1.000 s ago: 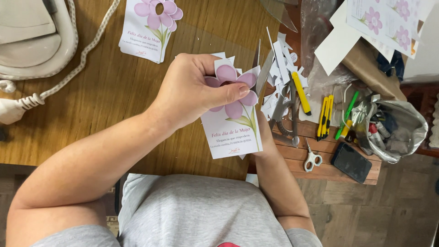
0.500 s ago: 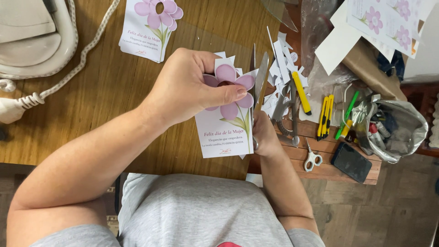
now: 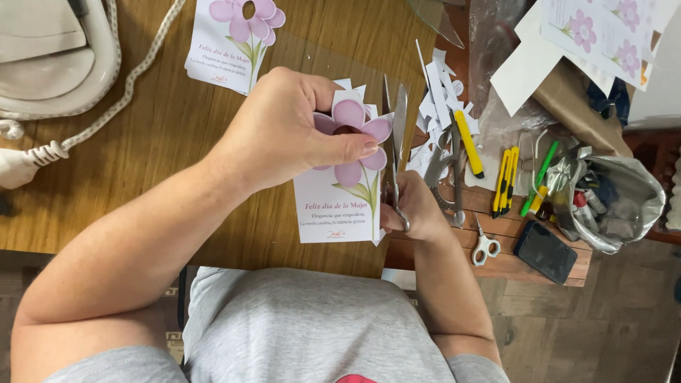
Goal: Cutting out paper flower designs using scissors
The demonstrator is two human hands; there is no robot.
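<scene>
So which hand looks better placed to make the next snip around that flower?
Likely the right hand: it grips the scissors, blades beside the flower card. The left hand is busy pinching it.

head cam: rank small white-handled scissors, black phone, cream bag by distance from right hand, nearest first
From the right hand, which holds the big scissors:
1. Small white-handled scissors, just to its right on the table edge.
2. Black phone, further right, beyond those scissors.
3. Cream bag, far across the table at top left.
</scene>
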